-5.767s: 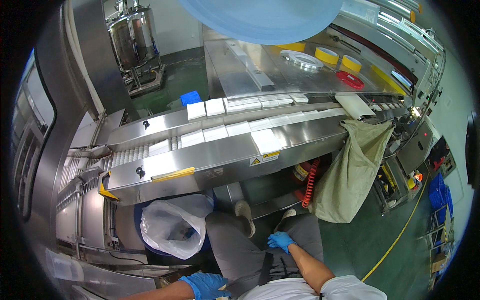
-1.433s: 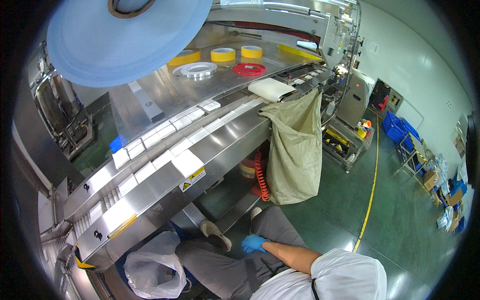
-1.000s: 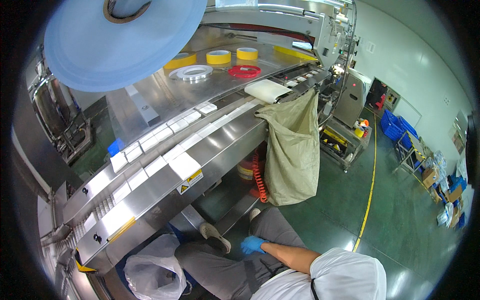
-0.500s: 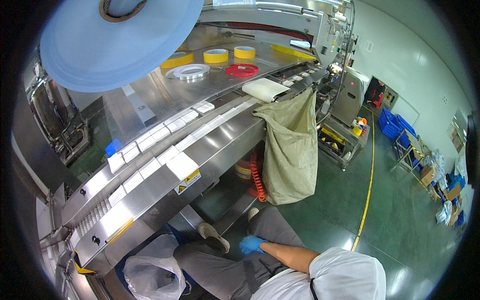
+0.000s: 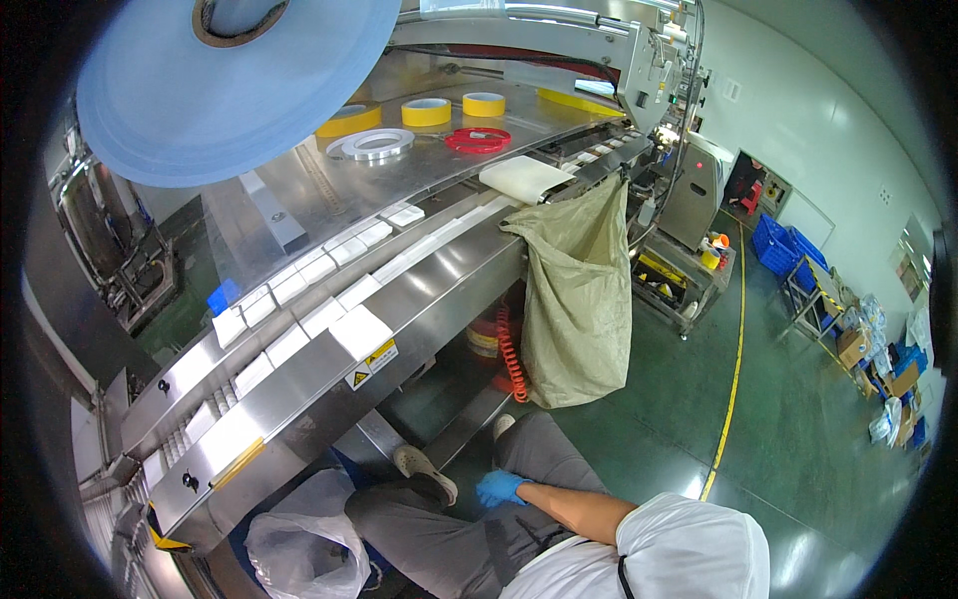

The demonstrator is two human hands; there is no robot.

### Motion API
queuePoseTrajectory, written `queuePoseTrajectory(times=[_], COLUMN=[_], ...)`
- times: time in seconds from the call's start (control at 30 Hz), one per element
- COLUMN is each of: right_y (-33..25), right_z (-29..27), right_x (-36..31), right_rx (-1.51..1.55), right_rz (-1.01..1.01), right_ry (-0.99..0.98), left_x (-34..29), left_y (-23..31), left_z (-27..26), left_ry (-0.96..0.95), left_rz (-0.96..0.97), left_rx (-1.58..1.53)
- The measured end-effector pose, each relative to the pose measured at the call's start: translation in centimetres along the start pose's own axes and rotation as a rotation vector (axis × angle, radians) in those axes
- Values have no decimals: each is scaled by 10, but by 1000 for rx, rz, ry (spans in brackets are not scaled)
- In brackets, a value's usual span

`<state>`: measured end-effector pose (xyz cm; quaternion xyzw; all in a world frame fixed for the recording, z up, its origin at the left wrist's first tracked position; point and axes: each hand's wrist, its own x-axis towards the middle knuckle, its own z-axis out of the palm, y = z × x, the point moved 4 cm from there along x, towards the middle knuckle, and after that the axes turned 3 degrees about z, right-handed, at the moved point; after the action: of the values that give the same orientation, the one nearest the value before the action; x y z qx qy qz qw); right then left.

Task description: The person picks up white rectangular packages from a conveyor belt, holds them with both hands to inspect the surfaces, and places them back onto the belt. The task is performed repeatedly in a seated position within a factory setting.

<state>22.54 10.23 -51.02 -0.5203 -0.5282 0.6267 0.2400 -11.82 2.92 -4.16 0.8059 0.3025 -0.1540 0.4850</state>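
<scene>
Honestly, it's looking like a waiting step; the right hand (image 5: pixel 501 488) is resting in the lap (image 5: pixel 511 544), though I can't tell whether its fingers are spreading or curling; the left hand isn't showing. White packets (image 5: pixel 287 344) are lying along the conveyor (image 5: pixel 299 424), one sitting on the near rail (image 5: pixel 449 270); reaching them would be calling for lifting that hand up there.
</scene>
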Motion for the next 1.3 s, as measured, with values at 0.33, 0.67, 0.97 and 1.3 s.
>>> queuePoseTrajectory(times=[0.33,0.67,0.97,1.3], right_y=[15,4,-125,-128], right_z=[0,-8,11,10], right_x=[1,-7,-55,-56], right_rx=[50,-37,362,389], right_rz=[-127,16,510,493], right_ry=[-32,-11,130,162], left_x=[-1,8,1,-1], left_y=[2,-1,-27,-27], left_z=[-5,-1,23,20], left_ry=[-48,-67,-33,3], left_rz=[1,21,-50,16], left_rx=[22,76,190,159])
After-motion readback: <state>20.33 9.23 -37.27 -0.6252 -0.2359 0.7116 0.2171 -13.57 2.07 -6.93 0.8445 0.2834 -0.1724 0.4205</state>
